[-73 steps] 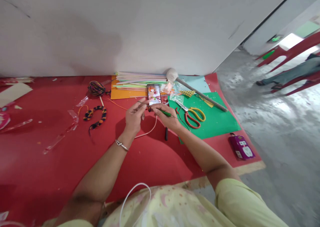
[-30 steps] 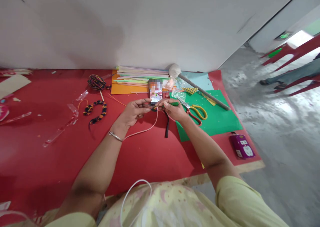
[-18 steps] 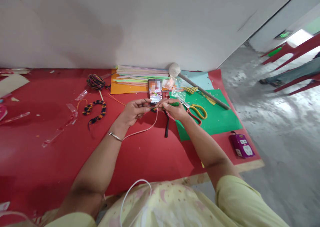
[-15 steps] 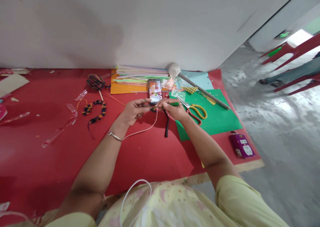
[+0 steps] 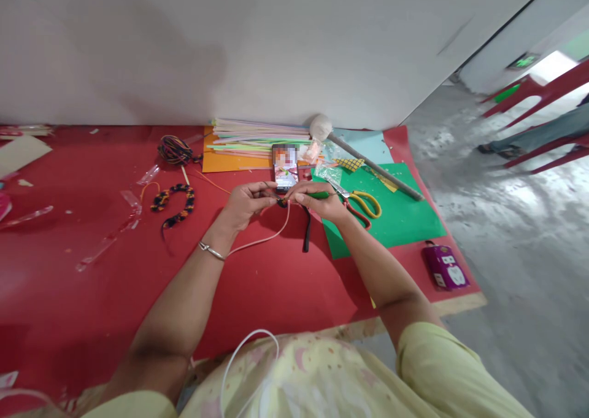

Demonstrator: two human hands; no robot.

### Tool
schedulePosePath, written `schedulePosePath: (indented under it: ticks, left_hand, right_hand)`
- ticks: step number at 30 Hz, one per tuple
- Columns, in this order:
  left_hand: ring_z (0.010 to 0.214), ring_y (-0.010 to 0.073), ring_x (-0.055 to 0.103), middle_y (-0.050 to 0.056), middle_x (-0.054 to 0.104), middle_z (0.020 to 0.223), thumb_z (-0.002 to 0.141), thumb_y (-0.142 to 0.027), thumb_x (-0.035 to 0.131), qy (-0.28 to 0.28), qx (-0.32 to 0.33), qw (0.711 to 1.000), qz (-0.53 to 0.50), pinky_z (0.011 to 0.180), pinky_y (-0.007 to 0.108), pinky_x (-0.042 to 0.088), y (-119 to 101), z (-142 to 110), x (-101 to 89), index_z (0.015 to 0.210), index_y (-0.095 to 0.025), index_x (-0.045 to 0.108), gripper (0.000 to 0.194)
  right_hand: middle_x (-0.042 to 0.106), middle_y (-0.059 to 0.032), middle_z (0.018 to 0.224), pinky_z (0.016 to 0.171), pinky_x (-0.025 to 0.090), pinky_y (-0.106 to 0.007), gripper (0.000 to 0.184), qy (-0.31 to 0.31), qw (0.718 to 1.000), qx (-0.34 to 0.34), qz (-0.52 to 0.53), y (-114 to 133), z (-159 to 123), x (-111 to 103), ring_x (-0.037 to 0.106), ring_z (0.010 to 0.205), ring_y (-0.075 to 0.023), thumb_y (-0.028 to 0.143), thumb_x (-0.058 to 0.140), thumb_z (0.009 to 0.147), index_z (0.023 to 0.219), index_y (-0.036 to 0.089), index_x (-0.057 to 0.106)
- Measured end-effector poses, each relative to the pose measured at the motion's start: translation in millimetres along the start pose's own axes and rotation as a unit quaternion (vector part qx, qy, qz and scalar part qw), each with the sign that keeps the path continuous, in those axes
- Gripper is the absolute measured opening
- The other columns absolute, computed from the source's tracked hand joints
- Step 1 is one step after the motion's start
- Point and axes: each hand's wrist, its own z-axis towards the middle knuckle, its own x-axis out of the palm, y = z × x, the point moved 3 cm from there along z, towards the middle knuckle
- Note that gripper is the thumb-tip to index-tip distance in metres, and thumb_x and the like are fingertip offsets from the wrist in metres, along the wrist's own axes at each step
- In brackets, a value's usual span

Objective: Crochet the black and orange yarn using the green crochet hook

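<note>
Over the red table covering, my left hand (image 5: 243, 209) is closed, its fingertips pinching one side of a small dark crochet piece (image 5: 282, 202) flecked with orange. My right hand (image 5: 324, 204) is closed around a green-handled crochet hook (image 5: 318, 194), whose tip reaches the piece and is too small to make out. Just beyond the fingertips a phone (image 5: 286, 169) with a lit screen stands propped. A finished-looking crocheted strip (image 5: 188, 204) in black and orange lies curled left of my left hand. Behind it rests a multicoloured yarn ball (image 5: 175, 151).
Scissors (image 5: 367, 204) with yellow handles lie on a green sheet (image 5: 391, 234) at the right. A stick with a white ball end (image 5: 321, 126) crosses the sheets. Pastel pipe cleaners (image 5: 257, 129) lie by the wall. A purple box (image 5: 445, 267) sits near the right edge.
Both hands stay almost in place. The crochet hook has tilted slightly in my right hand, its free end now lower beside the palm.
</note>
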Motion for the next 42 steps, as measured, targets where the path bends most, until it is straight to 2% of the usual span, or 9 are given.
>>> schedulePosePath:
  ticks: [4,11,17,22,27,30,33,37,42]
  left_hand:
    - [0.070,0.0127,0.066,0.004,0.075,0.077,0.056,-0.025,0.097,-0.017,0.046,0.998,0.033,0.069,0.026,0.054,2,3,-1.7,0.105,-0.014,0.083,0.052]
    - [0.072,0.0131,0.066,0.003,0.074,0.078,0.059,-0.023,0.090,-0.091,0.084,0.989,0.078,0.071,0.026,0.053,1,2,1.8,0.101,-0.012,0.082,0.044]
    - [0.074,0.0137,0.068,0.004,0.077,0.081,0.066,-0.022,0.084,-0.134,0.131,0.976,0.109,0.071,0.025,0.054,1,-3,6.7,0.096,-0.014,0.082,0.031]
    - [0.079,0.0162,0.072,0.005,0.080,0.085,0.071,-0.022,0.081,-0.166,0.150,0.966,0.127,0.074,0.026,0.057,2,-6,9.0,0.095,-0.015,0.081,0.025]
    - [0.081,0.0173,0.074,0.005,0.080,0.086,0.075,-0.023,0.079,-0.200,0.150,0.958,0.138,0.074,0.026,0.057,4,-8,9.2,0.098,-0.017,0.081,0.024]
    - [0.080,0.0174,0.074,0.006,0.081,0.089,0.079,-0.024,0.078,-0.214,0.175,0.944,0.179,0.075,0.027,0.056,4,-13,10.3,0.100,-0.018,0.082,0.022]
    - [0.076,0.0166,0.072,0.006,0.082,0.092,0.084,-0.024,0.076,-0.220,0.207,0.926,0.226,0.075,0.027,0.055,3,-19,12.7,0.104,-0.021,0.084,0.022]
    - [0.072,0.0160,0.069,0.004,0.083,0.091,0.085,-0.022,0.076,-0.228,0.240,0.908,0.259,0.073,0.027,0.054,-1,-25,15.9,0.102,-0.024,0.085,0.020]
    - [0.073,0.0162,0.070,0.003,0.083,0.092,0.085,-0.020,0.076,-0.220,0.253,0.898,0.284,0.073,0.027,0.054,-5,-26,16.7,0.099,-0.026,0.086,0.018]
  right_hand:
    - [0.083,-0.0097,0.097,0.090,0.061,-0.036,0.022,0.002,0.996,-0.041,-0.082,7,0,6,0.077,0.095,-0.0208,0.038,0.069,0.100,0.096,0.021,0.083]
    - [0.081,-0.0120,0.108,0.095,0.061,-0.039,0.022,-0.001,0.968,-0.108,-0.225,6,-7,17,0.076,0.106,-0.0230,0.037,0.061,0.104,0.107,0.023,0.079]
    - [0.080,-0.0129,0.110,0.095,0.061,-0.039,0.019,-0.038,0.951,-0.140,-0.272,2,-9,28,0.075,0.106,-0.0220,0.030,0.059,0.105,0.111,0.022,0.075]
    - [0.078,-0.0136,0.117,0.093,0.061,-0.042,0.018,-0.038,0.909,-0.192,-0.369,-4,-14,39,0.072,0.106,-0.0236,0.023,0.061,0.103,0.118,0.022,0.072]
    - [0.076,-0.0141,0.123,0.095,0.060,-0.044,0.024,-0.017,0.901,-0.170,-0.399,-7,-16,45,0.071,0.112,-0.0254,0.022,0.060,0.103,0.124,0.024,0.070]
    - [0.077,-0.0137,0.120,0.093,0.061,-0.043,0.022,-0.030,0.904,-0.173,-0.389,-3,-14,46,0.071,0.109,-0.0247,0.022,0.061,0.103,0.122,0.024,0.072]
    - [0.078,-0.0140,0.117,0.094,0.061,-0.041,0.019,-0.069,0.927,-0.161,-0.332,2,-12,45,0.073,0.108,-0.0232,0.024,0.062,0.103,0.117,0.023,0.075]
    - [0.079,-0.0133,0.112,0.096,0.061,-0.037,0.022,-0.120,0.967,-0.073,-0.211,4,-9,45,0.075,0.106,-0.0210,0.034,0.061,0.104,0.108,0.022,0.080]
    - [0.081,-0.0094,0.115,0.102,0.059,-0.037,0.029,-0.154,0.984,0.047,-0.073,0,-8,44,0.075,0.109,-0.0213,0.047,0.066,0.101,0.105,0.024,0.083]
